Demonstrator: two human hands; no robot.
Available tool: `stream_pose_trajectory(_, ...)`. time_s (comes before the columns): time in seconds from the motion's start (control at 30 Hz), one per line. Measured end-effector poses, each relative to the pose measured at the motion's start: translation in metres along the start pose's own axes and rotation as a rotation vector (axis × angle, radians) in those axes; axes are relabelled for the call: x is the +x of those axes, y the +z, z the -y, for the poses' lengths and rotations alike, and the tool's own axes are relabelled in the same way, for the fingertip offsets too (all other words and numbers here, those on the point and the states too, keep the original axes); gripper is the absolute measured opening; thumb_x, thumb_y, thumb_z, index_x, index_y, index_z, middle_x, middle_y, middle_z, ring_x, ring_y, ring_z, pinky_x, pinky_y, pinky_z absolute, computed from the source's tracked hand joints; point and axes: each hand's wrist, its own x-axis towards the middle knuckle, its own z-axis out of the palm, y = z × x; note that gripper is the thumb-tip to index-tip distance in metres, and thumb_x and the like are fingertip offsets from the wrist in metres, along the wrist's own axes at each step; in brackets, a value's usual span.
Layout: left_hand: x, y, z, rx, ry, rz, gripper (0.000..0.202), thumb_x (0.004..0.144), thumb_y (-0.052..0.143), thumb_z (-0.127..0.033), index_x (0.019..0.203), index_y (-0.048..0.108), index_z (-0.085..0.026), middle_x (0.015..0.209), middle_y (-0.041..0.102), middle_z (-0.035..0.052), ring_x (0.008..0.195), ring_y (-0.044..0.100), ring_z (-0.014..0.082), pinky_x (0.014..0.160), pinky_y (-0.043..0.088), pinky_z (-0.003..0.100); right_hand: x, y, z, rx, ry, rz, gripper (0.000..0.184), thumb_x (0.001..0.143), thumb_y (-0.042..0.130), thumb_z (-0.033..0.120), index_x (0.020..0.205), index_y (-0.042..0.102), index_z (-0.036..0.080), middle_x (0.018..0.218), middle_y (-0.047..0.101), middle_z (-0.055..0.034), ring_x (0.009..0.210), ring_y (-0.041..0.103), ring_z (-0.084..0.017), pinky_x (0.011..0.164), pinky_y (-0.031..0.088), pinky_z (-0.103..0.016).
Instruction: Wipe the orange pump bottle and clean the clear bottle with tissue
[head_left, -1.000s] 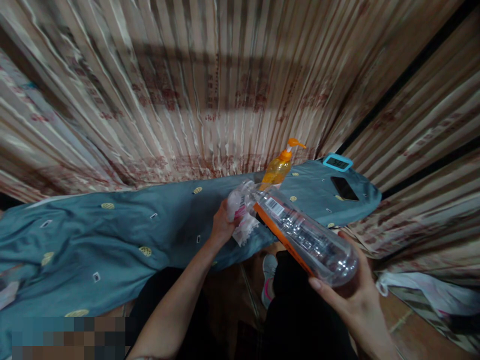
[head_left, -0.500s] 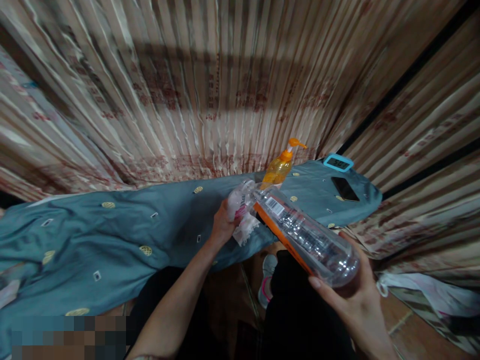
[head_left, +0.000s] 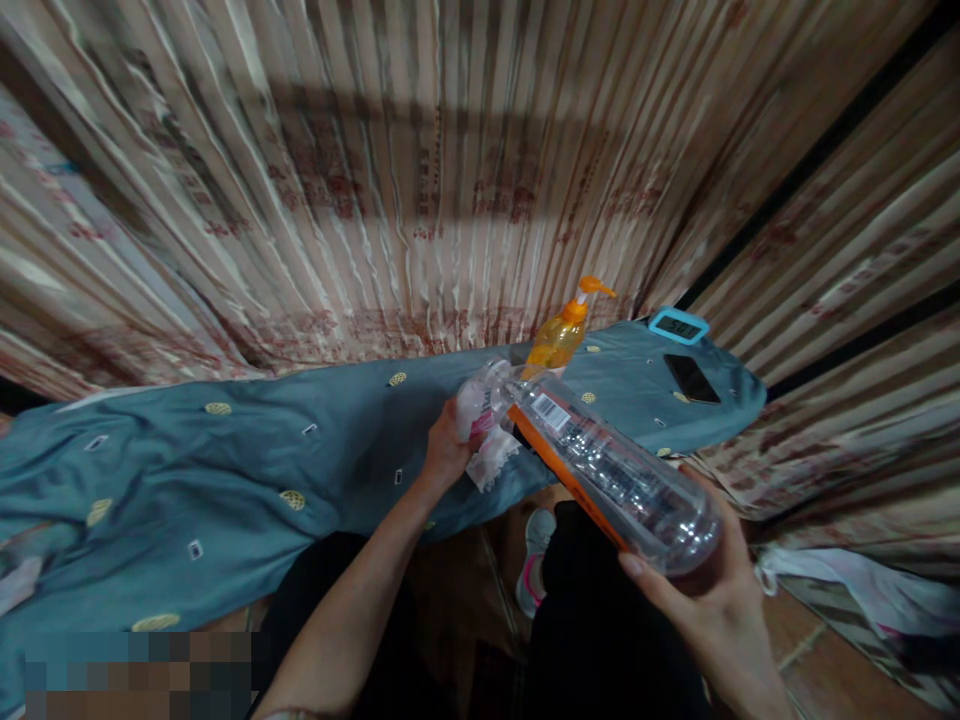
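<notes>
A large clear plastic bottle (head_left: 622, 470) with an orange label strip and a barcode lies slanted in the air, its neck toward the left. Around its base my right hand (head_left: 724, 600) is closed, thumb on the near side. My left hand (head_left: 448, 450) is closed on a crumpled clear-and-white plastic bag (head_left: 491, 465) with pink print. The bag meets the bottle's neck; whether the mouth goes inside it I cannot tell. Behind them a pump bottle (head_left: 555, 343) of amber liquid with an orange pump top stands upright.
Teal patterned cloth (head_left: 240, 460) covers the narrow surface in front of me. At its right end are a blue-framed digital clock (head_left: 679, 326) and a dark phone (head_left: 691, 378). Pleated curtains (head_left: 375, 200) hang behind. White fabric (head_left: 855, 585) lies at lower right.
Almost nothing differs. Both hands, the bottle and the bag keep the same positions; the view has shifted only very slightly.
</notes>
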Motion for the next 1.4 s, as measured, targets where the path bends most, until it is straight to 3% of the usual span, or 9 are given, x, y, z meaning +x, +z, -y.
stream_pose_trajectory(0.5, 0.0007, 0.0013, 0.0043, -0.005, 0.021, -0.002, 0.057, 0.071, 0.079, -0.021, 0.124, 0.056, -0.021, 0.118, 0.073, 0.007, 0.107, 0.071, 0.028, 0.098, 0.057, 0.043, 0.0006, -0.0002, 0.0035, 0.03, 0.059, 0.01, 0.093, 0.071, 0.086, 0.049, 0.147, 0.046, 0.014, 0.141, 0.056, -0.0164, 0.117, 0.062, -0.027, 0.095, 0.051, -0.033)
stream_pose_trajectory(0.73, 0.0013, 0.0032, 0.0056, -0.006, 0.037, -0.031, 0.054, 0.069, 0.08, -0.021, 0.119, 0.057, -0.022, 0.112, 0.074, 0.0071, 0.102, 0.072, 0.0282, 0.092, 0.059, 0.042, 0.0014, 0.0035, 0.0048, 0.058, 0.033, -0.003, 0.09, 0.071, 0.086, 0.048, 0.146, 0.047, 0.015, 0.138, 0.058, -0.0153, 0.118, 0.062, -0.026, 0.095, 0.051, -0.031)
stream_pose_trajectory(0.97, 0.0005, 0.0018, 0.0028, 0.002, 0.027, -0.007, 0.054, 0.071, 0.08, -0.02, 0.12, 0.056, -0.022, 0.117, 0.072, 0.006, 0.107, 0.071, 0.0268, 0.097, 0.057, 0.041, -0.0011, 0.0029, 0.0024, 0.099, 0.07, 0.005, 0.09, 0.07, 0.087, 0.045, 0.148, 0.047, 0.022, 0.144, 0.056, -0.011, 0.122, 0.06, -0.026, 0.099, 0.05, -0.031)
stream_pose_trajectory(1.4, -0.0002, 0.0006, -0.0003, 0.027, 0.013, 0.007, 0.053, 0.073, 0.077, -0.021, 0.121, 0.054, -0.021, 0.117, 0.071, 0.0067, 0.108, 0.07, 0.0275, 0.097, 0.057, 0.042, -0.0001, 0.0035, 0.0013, 0.07, 0.058, -0.005, 0.091, 0.07, 0.087, 0.048, 0.146, 0.048, 0.018, 0.139, 0.058, -0.0138, 0.118, 0.062, -0.026, 0.096, 0.052, -0.031)
